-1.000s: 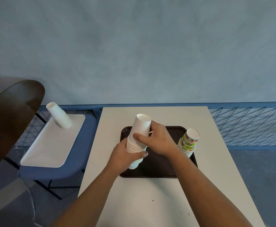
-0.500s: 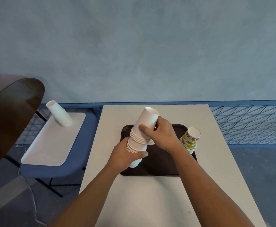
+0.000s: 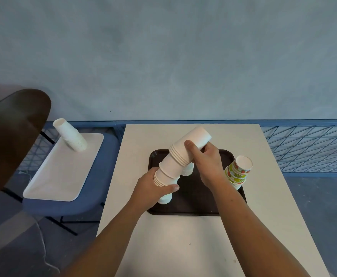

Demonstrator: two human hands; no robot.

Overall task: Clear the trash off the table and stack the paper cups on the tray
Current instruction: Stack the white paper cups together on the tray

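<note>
A dark brown tray (image 3: pixel 191 208) lies on the white table (image 3: pixel 183 246). Both my hands hold a long stack of white paper cups (image 3: pixel 173 166) above the tray. My left hand (image 3: pixel 153 188) grips its lower part, and my right hand (image 3: pixel 205 158) grips its upper part, which bends to the right. Another white cup (image 3: pixel 187 171) stands on the tray, partly hidden behind the stack. At the tray's right edge stands a stack of fruit-patterned cups (image 3: pixel 238 172).
To the left, a blue chair (image 3: pixel 95 188) carries a white tray (image 3: pixel 63 172) with a leaning stack of white cups (image 3: pixel 69 134). A dark round tabletop (image 3: pixel 9 132) juts in at far left. Blue wire fencing (image 3: pixel 307 148) runs behind the table.
The upper part of the white stack has tilted further to the right in my right hand, so the stack now bends in the middle. My left hand stayed low on the stack.
</note>
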